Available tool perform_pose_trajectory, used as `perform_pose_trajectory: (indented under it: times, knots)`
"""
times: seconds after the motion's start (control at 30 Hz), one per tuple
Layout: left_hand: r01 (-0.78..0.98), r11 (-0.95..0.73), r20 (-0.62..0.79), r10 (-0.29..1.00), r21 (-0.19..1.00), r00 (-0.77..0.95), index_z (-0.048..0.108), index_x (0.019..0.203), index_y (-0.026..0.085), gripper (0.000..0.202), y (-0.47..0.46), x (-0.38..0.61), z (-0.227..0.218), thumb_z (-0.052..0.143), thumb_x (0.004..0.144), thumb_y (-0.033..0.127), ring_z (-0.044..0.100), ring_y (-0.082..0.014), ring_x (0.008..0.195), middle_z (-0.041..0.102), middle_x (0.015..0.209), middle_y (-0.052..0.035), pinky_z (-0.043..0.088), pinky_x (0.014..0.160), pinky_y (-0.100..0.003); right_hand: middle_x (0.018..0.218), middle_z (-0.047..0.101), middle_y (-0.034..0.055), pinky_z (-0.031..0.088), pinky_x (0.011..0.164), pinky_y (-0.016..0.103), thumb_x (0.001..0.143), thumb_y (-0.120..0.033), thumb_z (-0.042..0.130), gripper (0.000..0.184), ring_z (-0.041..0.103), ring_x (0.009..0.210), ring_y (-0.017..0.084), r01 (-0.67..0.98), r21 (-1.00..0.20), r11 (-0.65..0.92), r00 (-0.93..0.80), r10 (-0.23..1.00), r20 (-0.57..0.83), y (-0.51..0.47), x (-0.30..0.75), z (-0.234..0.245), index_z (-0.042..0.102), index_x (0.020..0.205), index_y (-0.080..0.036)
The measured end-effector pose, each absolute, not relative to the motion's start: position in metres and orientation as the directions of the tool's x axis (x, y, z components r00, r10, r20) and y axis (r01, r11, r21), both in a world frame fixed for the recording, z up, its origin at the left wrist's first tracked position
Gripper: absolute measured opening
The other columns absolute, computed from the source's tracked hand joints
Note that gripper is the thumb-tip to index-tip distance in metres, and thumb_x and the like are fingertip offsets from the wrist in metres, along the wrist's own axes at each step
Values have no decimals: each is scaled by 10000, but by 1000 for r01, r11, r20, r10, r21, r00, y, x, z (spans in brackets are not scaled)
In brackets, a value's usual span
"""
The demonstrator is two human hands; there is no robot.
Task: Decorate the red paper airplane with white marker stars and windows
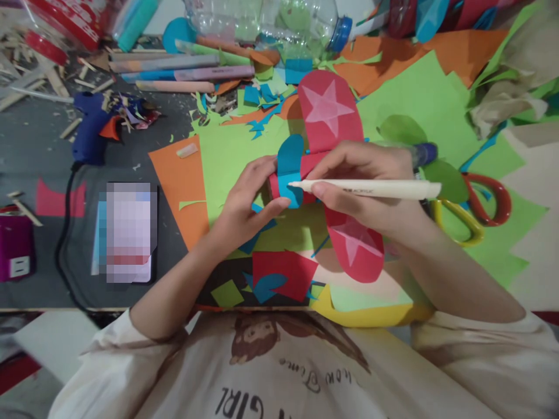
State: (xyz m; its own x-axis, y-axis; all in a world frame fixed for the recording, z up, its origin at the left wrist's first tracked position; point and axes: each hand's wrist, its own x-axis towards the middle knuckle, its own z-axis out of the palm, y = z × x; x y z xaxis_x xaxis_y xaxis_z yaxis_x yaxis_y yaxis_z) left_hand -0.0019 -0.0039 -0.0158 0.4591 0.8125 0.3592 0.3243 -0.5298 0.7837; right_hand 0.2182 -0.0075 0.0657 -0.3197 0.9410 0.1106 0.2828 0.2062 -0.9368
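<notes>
A red paper plane (332, 116) with pale stars on its wings lies over green paper in the middle of the table. A blue paper piece (290, 160) curves round its body. My left hand (248, 201) pinches the plane's body and the blue piece from the left, fingers closed on them. My right hand (362, 174) holds a cream-coloured pen (371, 188) pointing left, its tip touching the blue piece. The body's far side is hidden by my fingers.
Scissors with red and yellow handles (476, 215) lie right of my hand. A blue glue gun (89, 125) and its cord sit at the left, a phone (128, 233) near the front edge. Coloured paper scraps, marker pens (187, 73) and a clear bottle (271, 23) crowd the back.
</notes>
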Motion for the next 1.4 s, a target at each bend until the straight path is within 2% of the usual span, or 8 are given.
perform_pose_trajectory:
  times: [0.17, 0.33, 0.53, 0.63, 0.83, 1.03, 1.23, 1.4]
  knots:
    - [342, -538, 364, 812, 771, 457, 544, 1378, 268, 489, -2, -4, -17, 634, 949, 485, 594, -295, 1305, 620, 1390, -150, 522, 1086, -476, 655, 658, -20, 401, 468, 259, 861, -435, 750, 218, 531, 532, 113, 283, -930, 233, -345, 930, 128, -9, 218, 65, 696, 756, -252]
    - [344, -542, 371, 812, 766, 451, 550, 1379, 273, 499, -1, -5, -20, 659, 936, 476, 597, -290, 1305, 627, 1386, -145, 521, 1081, -471, 649, 651, -16, 377, 461, 262, 898, -406, 697, 186, 506, 513, 112, 342, -924, 170, -369, 929, 34, -11, 217, 68, 720, 787, -259]
    - [337, -528, 359, 818, 779, 450, 555, 1377, 249, 517, -1, -4, -20, 665, 931, 487, 608, -287, 1290, 628, 1381, -150, 522, 1075, -459, 581, 591, -58, 307, 442, 216, 881, -301, 688, 159, 431, 480, 65, 273, -927, 257, -412, 902, 128, -9, 216, 65, 705, 756, -204]
    - [331, -532, 366, 816, 779, 448, 560, 1372, 243, 507, -1, -4, -18, 659, 937, 483, 608, -286, 1291, 631, 1378, -154, 524, 1073, -457, 573, 593, -58, 285, 438, 211, 881, -296, 691, 176, 410, 475, 55, 276, -917, 287, -417, 896, 154, -7, 215, 64, 708, 747, -184]
    - [325, -491, 329, 835, 808, 441, 569, 1369, 258, 511, -1, -4, -18, 640, 938, 523, 604, -283, 1299, 627, 1384, -143, 530, 1078, -442, 604, 615, -37, 336, 484, 248, 873, -346, 711, 178, 470, 526, 95, 317, -927, 198, -378, 923, 68, -9, 216, 67, 713, 742, -224]
    - [328, -491, 331, 836, 807, 438, 571, 1371, 266, 500, -1, -3, -18, 652, 934, 497, 596, -299, 1307, 626, 1388, -134, 518, 1091, -464, 659, 651, -16, 379, 500, 268, 891, -411, 708, 211, 530, 566, 127, 363, -914, 182, -367, 929, 40, -9, 219, 66, 708, 750, -253]
    - [332, -462, 303, 849, 822, 432, 588, 1333, 240, 500, -1, -2, -16, 648, 930, 530, 601, -288, 1301, 626, 1382, -136, 521, 1087, -445, 641, 640, -13, 381, 485, 289, 884, -437, 709, 241, 513, 532, 136, 363, -901, 237, -372, 924, 92, -6, 223, 61, 678, 715, -268]
    - [309, -442, 290, 854, 842, 432, 595, 1318, 274, 467, -1, -2, -16, 655, 928, 523, 590, -286, 1319, 618, 1392, -126, 519, 1098, -445, 600, 611, -19, 367, 474, 295, 875, -431, 713, 260, 490, 512, 136, 377, -896, 236, -349, 932, 99, -5, 223, 60, 656, 679, -270]
